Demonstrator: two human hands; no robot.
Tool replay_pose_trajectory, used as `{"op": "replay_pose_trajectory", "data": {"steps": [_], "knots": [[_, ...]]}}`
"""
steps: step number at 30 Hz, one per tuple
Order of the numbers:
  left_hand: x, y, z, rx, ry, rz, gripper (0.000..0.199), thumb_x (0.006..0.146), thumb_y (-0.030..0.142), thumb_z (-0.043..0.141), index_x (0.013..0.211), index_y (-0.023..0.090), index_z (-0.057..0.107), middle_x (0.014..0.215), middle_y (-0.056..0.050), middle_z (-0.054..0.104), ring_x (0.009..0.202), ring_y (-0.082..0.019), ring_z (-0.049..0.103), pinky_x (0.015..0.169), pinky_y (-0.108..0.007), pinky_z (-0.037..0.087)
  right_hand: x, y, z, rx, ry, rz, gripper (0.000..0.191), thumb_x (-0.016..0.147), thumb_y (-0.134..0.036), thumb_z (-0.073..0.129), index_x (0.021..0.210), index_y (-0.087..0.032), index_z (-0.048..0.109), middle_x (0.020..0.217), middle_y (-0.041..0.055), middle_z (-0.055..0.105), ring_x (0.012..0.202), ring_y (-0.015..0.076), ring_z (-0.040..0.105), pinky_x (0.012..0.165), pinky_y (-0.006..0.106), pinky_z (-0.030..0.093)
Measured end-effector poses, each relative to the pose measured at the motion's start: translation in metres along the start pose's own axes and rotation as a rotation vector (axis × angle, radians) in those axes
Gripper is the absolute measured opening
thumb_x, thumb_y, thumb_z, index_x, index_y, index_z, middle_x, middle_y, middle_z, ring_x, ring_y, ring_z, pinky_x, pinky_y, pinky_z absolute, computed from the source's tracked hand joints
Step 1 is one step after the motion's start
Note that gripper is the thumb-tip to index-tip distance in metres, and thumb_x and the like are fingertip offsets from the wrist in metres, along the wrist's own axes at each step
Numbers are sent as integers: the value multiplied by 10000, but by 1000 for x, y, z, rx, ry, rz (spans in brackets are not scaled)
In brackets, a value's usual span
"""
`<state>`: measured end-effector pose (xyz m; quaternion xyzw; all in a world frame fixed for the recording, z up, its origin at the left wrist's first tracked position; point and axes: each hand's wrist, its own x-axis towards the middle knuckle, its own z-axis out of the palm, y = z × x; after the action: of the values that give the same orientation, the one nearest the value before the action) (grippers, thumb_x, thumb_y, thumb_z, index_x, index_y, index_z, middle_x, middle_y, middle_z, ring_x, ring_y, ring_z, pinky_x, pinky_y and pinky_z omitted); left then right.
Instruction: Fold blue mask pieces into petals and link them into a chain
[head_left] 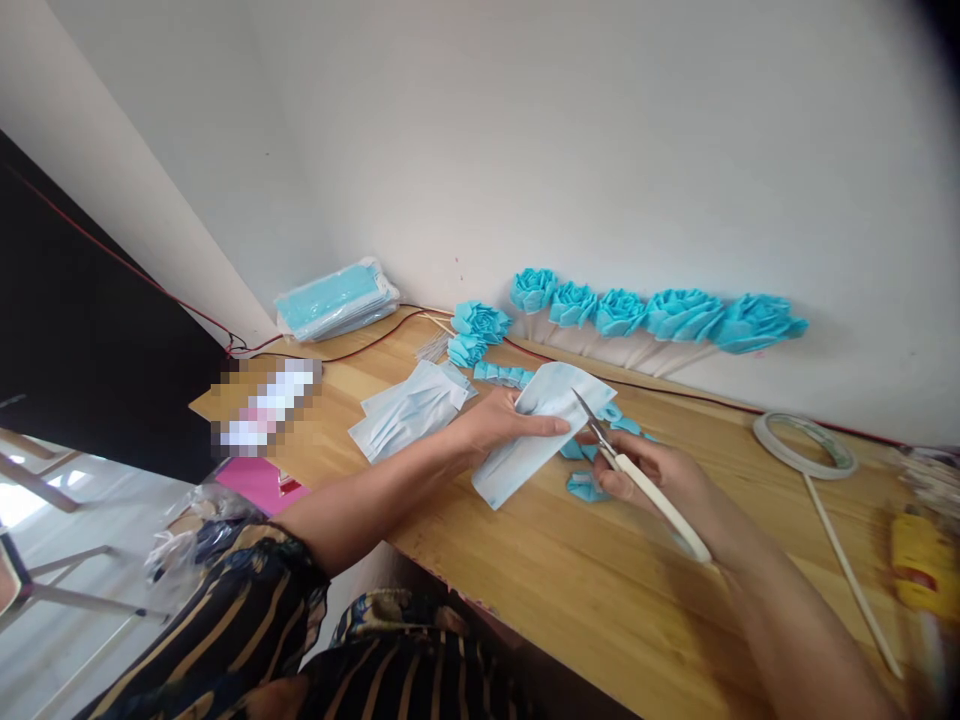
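Note:
My left hand (510, 425) pinches a pale blue-white sheet of mask fabric (517, 465), thumb on top, held above the table. In my right hand (660, 470) is a pair of scissors (652, 495) with cream handles; its blades point up and left, at the sheet's right side. Whether the blades touch the fabric I cannot tell. Small folded blue pieces (585, 487) lie beneath and behind my hands. Left of my left hand rests a pile of similar pale sheets (420, 400). A row of folded blue pieces (501, 375) sits just behind the sheet.
Several blue fabric roses (619, 312) on sticks lean against the wall, with more blue roses (480, 325) lying left of them. A pack of masks (337, 300) is at the back left. On the right are a tape roll (772, 440), a stick (851, 570) and a yellow tool (922, 560).

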<state>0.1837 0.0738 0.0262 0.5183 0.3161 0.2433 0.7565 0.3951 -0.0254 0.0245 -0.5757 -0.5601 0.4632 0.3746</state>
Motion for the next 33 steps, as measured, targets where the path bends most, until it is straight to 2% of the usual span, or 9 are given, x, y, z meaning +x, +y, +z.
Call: {"op": "replay_pose_trajectory", "data": {"steps": [7,16,20,24,26,29,31,33], "knots": [[1,-1,-2,33,-45,44,442,603,416,866,911,149,696,946,-77,709,779,-167,635,763,-321,500,0,0,0,24,48,23,522,564,-460,881,1016,-222,775,678,3,568,622,153,542,577,290,495],[-1,2,-2,14,-63,53,422,600,388,869,899,151,691,945,-75,710,808,-178,642,799,-331,496,-10,-23,12,39,161,19,436,526,-479,886,872,-230,797,591,-11,542,538,142,482,491,298,438],[-1,3,-1,7,-69,43,412,595,389,870,879,152,690,931,-69,710,788,-173,641,790,-331,496,-11,-25,12,39,172,19,409,541,-488,873,850,-230,800,545,-17,514,512,141,479,439,283,402],[-3,5,0,-17,-58,39,433,579,376,881,890,146,687,919,-65,707,772,-164,636,775,-321,492,-6,-17,5,12,128,23,399,529,-435,890,862,-236,795,542,-21,535,531,157,529,486,302,464],[-4,6,2,-41,-50,50,458,553,360,894,899,146,686,909,-59,707,776,-163,634,775,-315,490,-3,-10,0,-3,55,32,432,551,-419,887,928,-233,785,615,-1,610,582,174,579,550,318,504],[-6,7,4,-67,-87,69,471,524,348,906,880,137,682,878,-52,704,772,-162,628,779,-314,485,-1,-1,-6,-16,-63,26,526,636,-436,847,1116,-253,729,855,48,708,750,217,659,662,338,545],[-6,7,4,-79,-86,55,470,523,355,906,866,129,676,854,-50,697,748,-157,619,768,-316,479,-1,2,-8,-3,-104,7,599,666,-460,825,1215,-271,675,1030,74,705,896,254,675,758,376,562],[-5,7,2,-101,-17,25,479,536,381,901,868,128,667,811,-43,681,700,-148,601,731,-312,469,-2,2,-7,4,-105,7,638,691,-474,805,1273,-280,631,1136,90,676,1011,280,659,848,424,556]]}}
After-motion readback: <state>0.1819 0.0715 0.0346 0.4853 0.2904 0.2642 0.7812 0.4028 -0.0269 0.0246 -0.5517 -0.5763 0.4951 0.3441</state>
